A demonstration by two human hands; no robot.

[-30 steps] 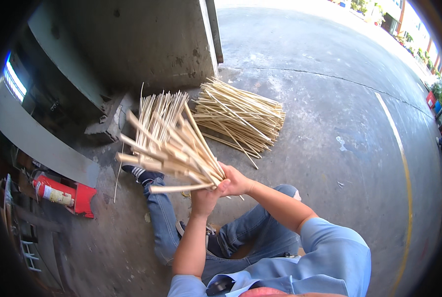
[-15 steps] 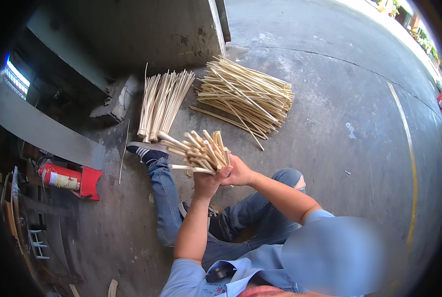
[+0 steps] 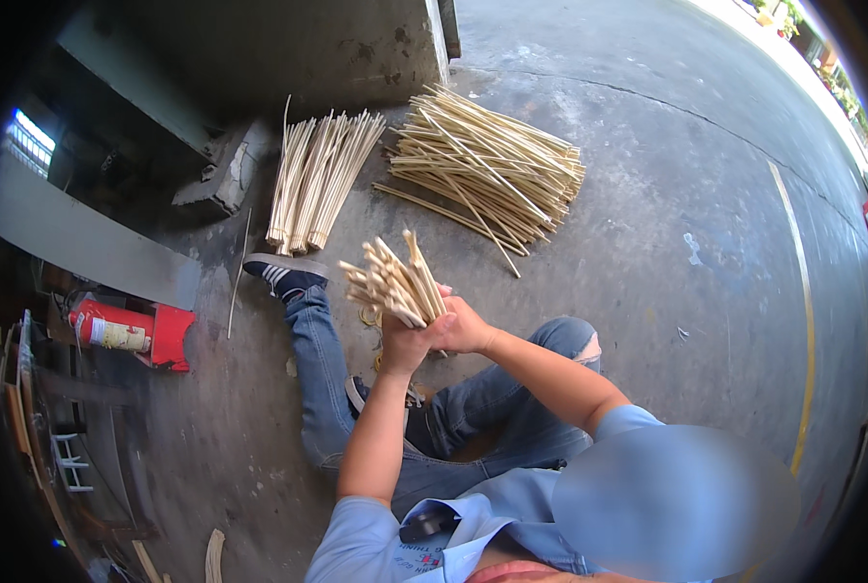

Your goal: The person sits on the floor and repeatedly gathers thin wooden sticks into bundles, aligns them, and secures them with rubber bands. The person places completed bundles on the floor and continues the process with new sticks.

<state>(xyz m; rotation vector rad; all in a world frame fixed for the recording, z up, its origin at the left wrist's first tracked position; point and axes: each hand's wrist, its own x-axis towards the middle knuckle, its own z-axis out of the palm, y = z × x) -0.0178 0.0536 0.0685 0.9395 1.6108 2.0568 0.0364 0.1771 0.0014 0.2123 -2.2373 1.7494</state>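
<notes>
A bundle of thin pale sticks (image 3: 391, 284) stands tilted up in both hands, its ends pointing away from me and to the left. My left hand (image 3: 409, 342) is closed round the lower part of the bundle. From the right side my right hand (image 3: 466, 326) wraps the same sticks, close against the left. Beyond them, several bundles of similar sticks (image 3: 322, 185) lie side by side on the floor. A bigger loose pile of sticks (image 3: 487, 165) lies to their right, some askew.
I sit on a grey concrete floor (image 3: 667, 282), one leg stretched forward (image 3: 317, 360), the other bent. At the left lies a red fire extinguisher (image 3: 113, 326) by a red stand (image 3: 171, 337). A wall (image 3: 356, 58) rises ahead. More sticks (image 3: 215, 556) show at the lower left.
The sticks in my hands have drawn together into a narrower, more even bundle; before, they were fanned out to the left. Both hands stay round them. The view has shifted slightly.
</notes>
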